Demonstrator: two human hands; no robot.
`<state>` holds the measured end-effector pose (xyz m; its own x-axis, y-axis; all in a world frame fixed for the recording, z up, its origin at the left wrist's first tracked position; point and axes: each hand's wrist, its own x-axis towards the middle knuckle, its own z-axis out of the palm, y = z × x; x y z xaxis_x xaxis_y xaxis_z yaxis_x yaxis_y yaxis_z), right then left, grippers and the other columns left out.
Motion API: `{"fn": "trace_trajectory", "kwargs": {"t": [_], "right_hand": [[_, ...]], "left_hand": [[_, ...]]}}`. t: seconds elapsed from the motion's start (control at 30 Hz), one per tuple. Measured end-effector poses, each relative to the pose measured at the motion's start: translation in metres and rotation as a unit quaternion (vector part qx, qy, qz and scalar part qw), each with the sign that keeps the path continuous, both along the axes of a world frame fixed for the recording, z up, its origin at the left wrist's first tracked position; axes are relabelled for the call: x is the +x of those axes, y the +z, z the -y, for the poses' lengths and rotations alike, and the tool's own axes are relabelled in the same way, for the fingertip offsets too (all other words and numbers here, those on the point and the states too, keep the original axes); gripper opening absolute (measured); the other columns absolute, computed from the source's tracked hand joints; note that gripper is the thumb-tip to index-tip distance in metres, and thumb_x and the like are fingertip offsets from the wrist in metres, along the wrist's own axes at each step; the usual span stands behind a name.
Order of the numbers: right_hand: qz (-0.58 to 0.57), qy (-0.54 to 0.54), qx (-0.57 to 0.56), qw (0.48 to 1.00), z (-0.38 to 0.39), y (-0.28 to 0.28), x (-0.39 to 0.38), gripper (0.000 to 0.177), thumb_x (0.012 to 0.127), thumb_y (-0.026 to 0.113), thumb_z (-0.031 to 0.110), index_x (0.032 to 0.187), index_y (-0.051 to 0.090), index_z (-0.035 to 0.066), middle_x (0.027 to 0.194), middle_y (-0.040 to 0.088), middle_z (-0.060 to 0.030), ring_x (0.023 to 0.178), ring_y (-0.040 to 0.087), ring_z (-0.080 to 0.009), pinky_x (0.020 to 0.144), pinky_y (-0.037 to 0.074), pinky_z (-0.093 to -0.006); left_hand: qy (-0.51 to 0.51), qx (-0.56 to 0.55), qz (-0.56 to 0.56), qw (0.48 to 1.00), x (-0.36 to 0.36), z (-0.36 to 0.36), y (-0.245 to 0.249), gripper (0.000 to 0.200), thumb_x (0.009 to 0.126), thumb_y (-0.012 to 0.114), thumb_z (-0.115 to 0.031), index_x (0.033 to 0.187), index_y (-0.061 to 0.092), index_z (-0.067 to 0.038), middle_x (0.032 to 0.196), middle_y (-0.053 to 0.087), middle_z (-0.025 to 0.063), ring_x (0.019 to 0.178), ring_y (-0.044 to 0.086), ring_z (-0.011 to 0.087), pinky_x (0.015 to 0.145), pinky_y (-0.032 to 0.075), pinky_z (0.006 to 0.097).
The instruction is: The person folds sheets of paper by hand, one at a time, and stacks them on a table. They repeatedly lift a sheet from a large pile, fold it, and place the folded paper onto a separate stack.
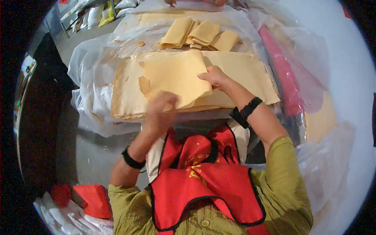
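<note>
A wide stack of thin pale yellow sheets (pixel 243 74), which look like tofu skin, lies in front of me. On top is a folded sheet (pixel 172 74) with a ragged, browner torn patch at its left side. My right hand (pixel 214 77) pinches this sheet at its right edge, thumb on top. Motion smears my left hand (pixel 161 111), which is over the front edge of the stack, close to the sheet's lower left corner; its fingers are too blurred to read.
Behind the stack lie several folded yellow bundles (pixel 205 32). Clear plastic sheeting (pixel 92 58) spreads under and around the stack, with a pink plastic-covered strip (pixel 280 66) along the right. Another person's hand (pixel 170 3) shows at the far edge. White sacks (pixel 95 15) stand at the back left.
</note>
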<state>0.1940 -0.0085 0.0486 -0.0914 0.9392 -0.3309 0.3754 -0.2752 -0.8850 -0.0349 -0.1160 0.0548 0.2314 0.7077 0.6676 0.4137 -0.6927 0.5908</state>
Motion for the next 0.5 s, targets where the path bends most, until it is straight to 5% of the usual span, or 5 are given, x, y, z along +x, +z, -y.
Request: {"fn": "trace_trajectory", "kwargs": {"t": [0.07, 0.3, 0.37, 0.43, 0.5], "right_hand": [[0.007, 0.012, 0.017, 1.000, -0.003, 0.022, -0.025, 0.027, 0.077, 0.059, 0.014, 0.098, 0.054, -0.003, 0.082, 0.060, -0.0102, 0.065, 0.060, -0.0174, 0.053, 0.048, -0.0308], [-0.014, 0.072, 0.187, 0.980, -0.024, 0.065, -0.073, 0.028, 0.077, 0.061, 0.013, 0.098, 0.053, -0.004, 0.083, 0.059, -0.0085, 0.070, 0.058, -0.0154, 0.059, 0.048, -0.0280], [-0.082, 0.069, 0.217, 0.970, -0.017, 0.095, -0.076, 0.028, 0.078, 0.061, 0.014, 0.099, 0.053, -0.004, 0.084, 0.059, -0.0077, 0.071, 0.059, -0.0147, 0.061, 0.049, -0.0275], [-0.190, 0.069, 0.224, 0.953, -0.003, 0.132, -0.063, 0.028, 0.079, 0.060, 0.015, 0.100, 0.053, -0.003, 0.085, 0.059, -0.0068, 0.071, 0.059, -0.0136, 0.063, 0.050, -0.0272], [-0.279, 0.071, 0.236, 0.928, 0.012, 0.159, -0.043, 0.026, 0.079, 0.060, 0.017, 0.097, 0.055, -0.001, 0.082, 0.060, -0.0060, 0.067, 0.059, -0.0139, 0.060, 0.050, -0.0275]], "left_hand": [[-0.144, -0.041, -0.024, 0.989, 0.036, 0.020, -0.007, 0.017, 0.069, 0.057, -0.002, 0.086, 0.057, -0.004, 0.080, 0.058, 0.0120, 0.074, 0.057, 0.0307, 0.064, 0.046, 0.0366], [-0.071, -0.254, -0.188, 0.946, 0.073, -0.121, -0.104, 0.023, 0.078, 0.051, -0.020, 0.094, 0.055, -0.003, 0.100, 0.053, 0.0187, 0.089, 0.055, 0.0293, 0.073, 0.046, 0.0355], [-0.108, -0.393, 0.039, 0.912, 0.051, -0.128, -0.096, 0.027, 0.083, 0.046, -0.022, 0.104, 0.048, -0.004, 0.108, 0.050, 0.0188, 0.097, 0.051, 0.0303, 0.080, 0.044, 0.0382], [-0.153, -0.501, 0.533, 0.664, 0.037, -0.104, -0.069, 0.029, 0.091, 0.035, -0.019, 0.117, 0.036, -0.006, 0.116, 0.045, 0.0172, 0.108, 0.046, 0.0321, 0.092, 0.040, 0.0432], [-0.322, -0.401, 0.560, 0.649, 0.011, -0.119, -0.112, 0.034, 0.092, 0.031, -0.023, 0.121, 0.029, -0.006, 0.119, 0.042, 0.0192, 0.111, 0.043, 0.0346, 0.094, 0.037, 0.0454]]}}
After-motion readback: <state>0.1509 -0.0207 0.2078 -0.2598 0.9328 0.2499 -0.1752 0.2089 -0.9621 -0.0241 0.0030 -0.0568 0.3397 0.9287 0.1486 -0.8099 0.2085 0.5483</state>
